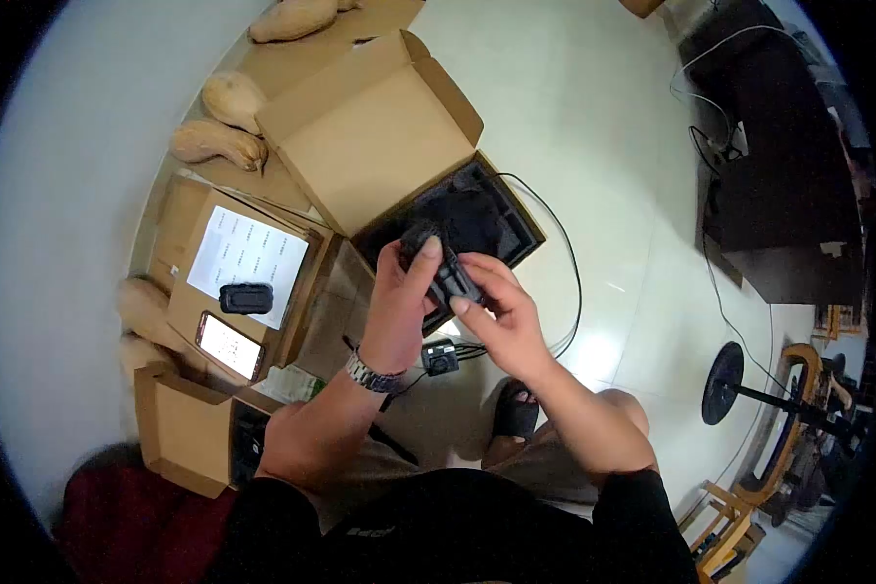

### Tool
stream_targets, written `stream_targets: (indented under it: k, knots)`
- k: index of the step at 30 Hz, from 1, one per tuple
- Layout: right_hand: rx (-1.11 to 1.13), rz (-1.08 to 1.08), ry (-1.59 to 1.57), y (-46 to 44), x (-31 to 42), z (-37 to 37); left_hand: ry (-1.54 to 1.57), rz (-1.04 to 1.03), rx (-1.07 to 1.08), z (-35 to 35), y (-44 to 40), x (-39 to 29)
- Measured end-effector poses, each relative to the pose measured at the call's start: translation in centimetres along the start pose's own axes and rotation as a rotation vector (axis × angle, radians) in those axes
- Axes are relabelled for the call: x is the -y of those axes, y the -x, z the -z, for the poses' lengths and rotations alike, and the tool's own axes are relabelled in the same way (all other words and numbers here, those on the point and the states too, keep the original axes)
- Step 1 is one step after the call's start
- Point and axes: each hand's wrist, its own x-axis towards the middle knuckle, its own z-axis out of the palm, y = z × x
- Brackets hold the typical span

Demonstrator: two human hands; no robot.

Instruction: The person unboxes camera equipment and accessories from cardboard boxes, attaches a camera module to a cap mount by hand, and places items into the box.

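Observation:
A black device [450, 277] with a ridged side is between my two hands, above an open cardboard box [370, 136] lined with black foam [482, 209]. My left hand [407, 282], below a metal watch [373, 372] on the wrist, is wrapped round the device's upper left end, thumb on top. My right hand [506, 316] pinches its lower right end between thumb and fingers. Just below my hands is a small black camera-like unit [440, 357] with cables beside it. What the device is exactly cannot be made out.
At the left, a carton bears a printed sheet [226, 243], a black case [246, 299] and a lit phone [230, 346]. A smaller open box [190, 428] lies below. Gourds [214, 144] line the wall. A black cable [576, 258] loops right; dark furniture [784, 204] stands beyond.

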Motion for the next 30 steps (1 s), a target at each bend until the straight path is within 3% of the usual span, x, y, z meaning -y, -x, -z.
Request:
stream_targets:
  k: [5, 9, 15, 19, 21, 23, 25, 26, 27, 30]
  knots:
    - [0.002, -0.034, 0.077, 1.1, 0.3, -0.5, -0.048, -0.001, -0.073, 0.4, 1.3, 0.3]
    - [0.032, 0.071, 0.187, 0.8, -0.5, -0.8, 0.056, 0.022, -0.052, 1.3, 1.6, 0.2]
    - [0.159, 0.438, 0.438, -1.2, 0.7, -0.9, 0.119, -0.066, -0.013, 3.0, 1.7, -1.4]
    - [-0.05, 0.52, 0.435, -0.6, 0.0, 0.4, 0.303, -0.069, 0.039, 3.6, 1.8, -2.3]
    - [-0.318, 0.392, 0.419, -0.6, 0.0, -0.2, 0.403, -0.077, 0.091, 3.3, 1.9, -2.8]
    - [-0.325, 0.264, 0.255, -1.0, -0.4, 0.0, 0.445, -0.065, 0.122, 3.9, 1.7, -2.6]
    - [-0.191, 0.152, 0.286, -0.4, -0.5, 0.2, 0.45, -0.113, 0.108, 3.4, 1.7, -2.9]
    - [-0.166, 0.209, 0.368, -0.1, -0.8, 0.1, 0.387, -0.132, -0.022, 2.8, 1.9, -2.8]
    - [-0.167, 0.21, 0.37, 0.0, -0.5, 0.1, 0.388, -0.132, -0.02, 2.8, 2.0, -2.8]
    - [-0.092, 0.355, 0.491, -0.1, 0.4, 0.1, 0.399, -0.146, 0.142, 3.5, 2.5, -2.8]
